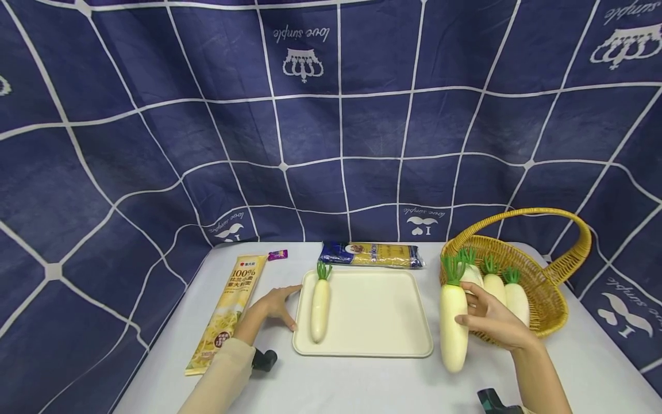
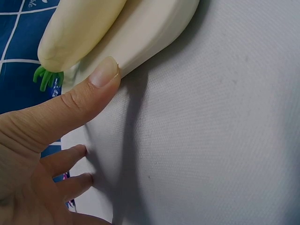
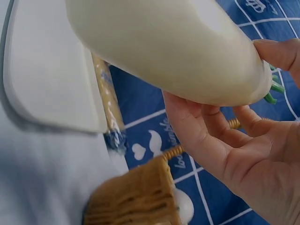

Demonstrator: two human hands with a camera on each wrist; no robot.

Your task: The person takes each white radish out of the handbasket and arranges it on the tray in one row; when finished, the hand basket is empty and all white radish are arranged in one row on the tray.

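Observation:
My right hand (image 1: 493, 319) pinches a white radish (image 1: 454, 328) with green leaves between thumb and fingers, its leafy end up, in front of the basket. In the right wrist view the thumb lies on one side of this radish (image 3: 178, 47) and the fingers on the other. At the left edge of the cream tray (image 1: 374, 313), my left hand (image 1: 274, 305) has its fingers spread, holding nothing; its thumb touches the rim in the left wrist view. One white radish (image 1: 320, 310) lies lengthwise in the tray's left part, leaves toward the back.
A yellow wicker basket (image 1: 555, 307) with a tall handle stands at the right, with several white radishes (image 1: 517, 302) inside. Behind the tray lies a blue and yellow pasta packet (image 1: 380, 255). A long yellow noodle packet (image 1: 227, 313) and a small purple packet (image 1: 277, 254) are at the left.

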